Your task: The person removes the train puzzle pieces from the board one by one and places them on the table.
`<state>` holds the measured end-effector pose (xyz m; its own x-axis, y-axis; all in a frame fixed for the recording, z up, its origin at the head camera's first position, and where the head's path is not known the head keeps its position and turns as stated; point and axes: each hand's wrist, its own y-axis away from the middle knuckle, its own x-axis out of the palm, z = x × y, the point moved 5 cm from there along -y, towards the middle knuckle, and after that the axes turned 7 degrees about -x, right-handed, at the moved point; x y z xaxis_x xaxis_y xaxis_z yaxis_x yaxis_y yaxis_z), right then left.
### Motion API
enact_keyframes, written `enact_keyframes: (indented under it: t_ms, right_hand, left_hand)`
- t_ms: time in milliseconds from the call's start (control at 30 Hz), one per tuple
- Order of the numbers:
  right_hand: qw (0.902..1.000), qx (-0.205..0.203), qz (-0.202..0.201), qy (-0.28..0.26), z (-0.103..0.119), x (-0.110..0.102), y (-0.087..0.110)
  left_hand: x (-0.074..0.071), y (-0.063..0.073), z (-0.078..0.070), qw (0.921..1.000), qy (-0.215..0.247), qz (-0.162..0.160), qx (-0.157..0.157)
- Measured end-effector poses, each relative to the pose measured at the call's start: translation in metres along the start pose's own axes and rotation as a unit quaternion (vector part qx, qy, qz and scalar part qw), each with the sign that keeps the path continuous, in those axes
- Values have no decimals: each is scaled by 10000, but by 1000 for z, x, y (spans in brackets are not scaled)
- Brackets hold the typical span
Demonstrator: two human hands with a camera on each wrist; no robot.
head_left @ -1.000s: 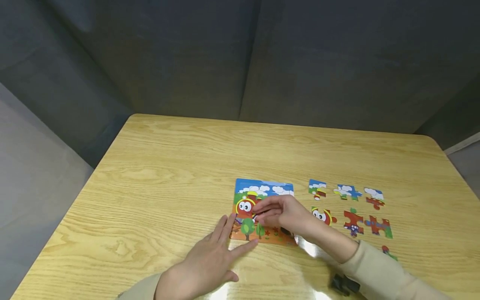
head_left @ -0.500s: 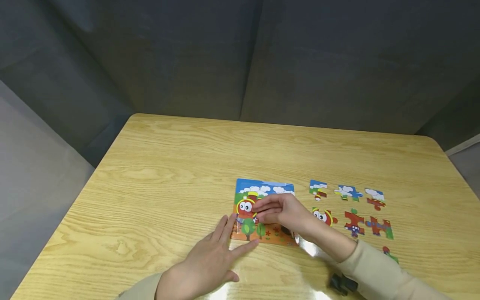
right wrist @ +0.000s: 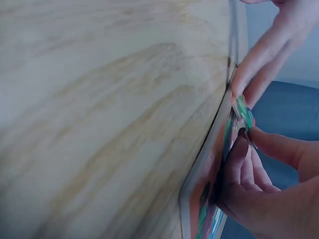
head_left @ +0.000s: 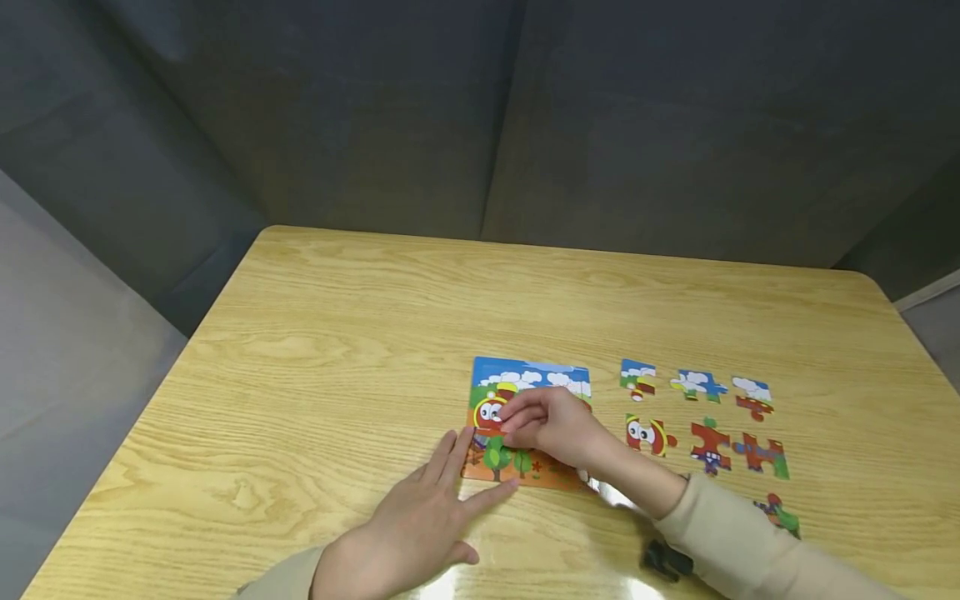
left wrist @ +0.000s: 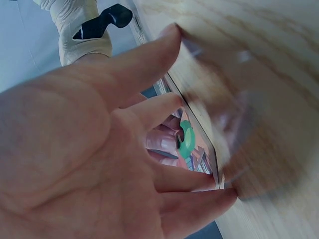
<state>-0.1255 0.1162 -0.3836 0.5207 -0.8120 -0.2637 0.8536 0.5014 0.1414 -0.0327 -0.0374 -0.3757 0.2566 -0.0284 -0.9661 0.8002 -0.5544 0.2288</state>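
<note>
A picture puzzle board [head_left: 551, 367] with a cartoon train scene lies on the table. My left hand [head_left: 408, 521] stretches its fingers along the board's left and near edges, fingertips right at the rim. Over the middle of the board, my right hand [head_left: 558, 427] pinches a jigsaw piece [right wrist: 243, 110] with a green tree on it between thumb and fingers. In the right wrist view this piece stands slightly tilted against the board's face. The left wrist view shows the green tree [left wrist: 187, 140] beyond the left palm. My right hand hides part of the board's right half.
Several loose jigsaw pieces lie right of the board in rows, such as a cloud piece [head_left: 697, 384], an eyes piece [head_left: 645, 435] and a red piece [head_left: 708, 444]. Another piece [head_left: 780, 512] shows beside the right sleeve [head_left: 738, 533]. A dark curtain [head_left: 480, 125] stands behind the table [head_left: 337, 333].
My right hand has shifted slightly left over the board, still pinching the piece. More of the loose piece near the right sleeve shows now. The left hand stays in place.
</note>
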Motion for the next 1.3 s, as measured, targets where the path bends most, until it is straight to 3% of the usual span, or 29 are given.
enact_keyframes:
  t_ms: [67, 233, 533, 867, 1300]
  right_hand:
    - [9998, -64, -22, 184, 2, 1, 0]
    - [9999, 65, 68, -86, 4, -7, 6]
    - [9977, 465, 266, -424, -13, -54, 52]
    - [9950, 933, 337, -66, -40, -93, 101]
    - [9857, 1181, -278, 1169, -47, -102, 119]
  left_hand:
    - [0, 0, 0, 10000, 1, 5, -9]
    - [0, 0, 1, 10000, -28, 48, -44]
    - [-1, -1, -1, 9999, -39, 109, -109]
    - [-1, 0, -1, 9998, -101, 91, -118]
    - [-1, 0, 0, 9995, -3, 261, -179]
